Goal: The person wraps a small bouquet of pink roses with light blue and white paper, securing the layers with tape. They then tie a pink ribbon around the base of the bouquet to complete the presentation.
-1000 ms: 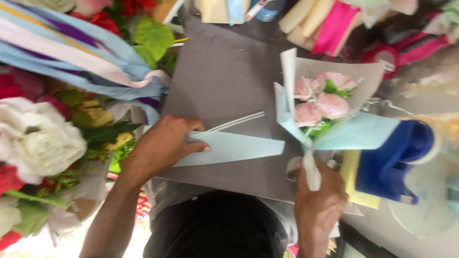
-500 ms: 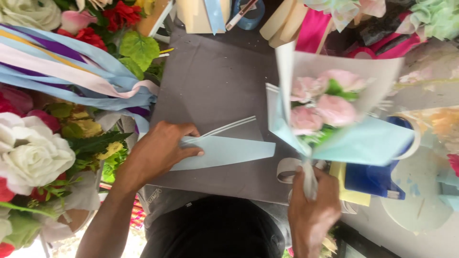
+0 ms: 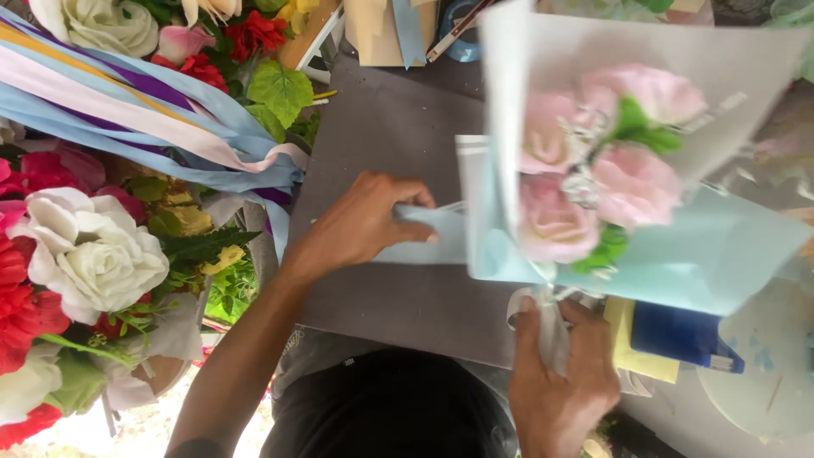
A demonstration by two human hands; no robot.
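Note:
My right hand (image 3: 560, 382) grips the white stem end of a small bouquet (image 3: 610, 170) of three pink roses wrapped in white and pale blue paper, held upright and close to the camera. My left hand (image 3: 360, 225) presses its fingers on a folded pale blue sheet of wrapping paper (image 3: 424, 242) that lies flat on the grey work board (image 3: 381, 136). The bouquet's wrap hides the right part of that sheet.
Long blue, pink and purple ribbons (image 3: 127, 110) hang across the left. Artificial white and red flowers (image 3: 85, 254) crowd the left edge. A blue tape dispenser (image 3: 682, 335) and a yellow pad (image 3: 632, 339) lie at right. Paper rolls and scissors sit along the far edge.
My right hand has raised the bouquet toward the camera and moved it left, over the blue sheet. My left hand has stayed pressed on the sheet.

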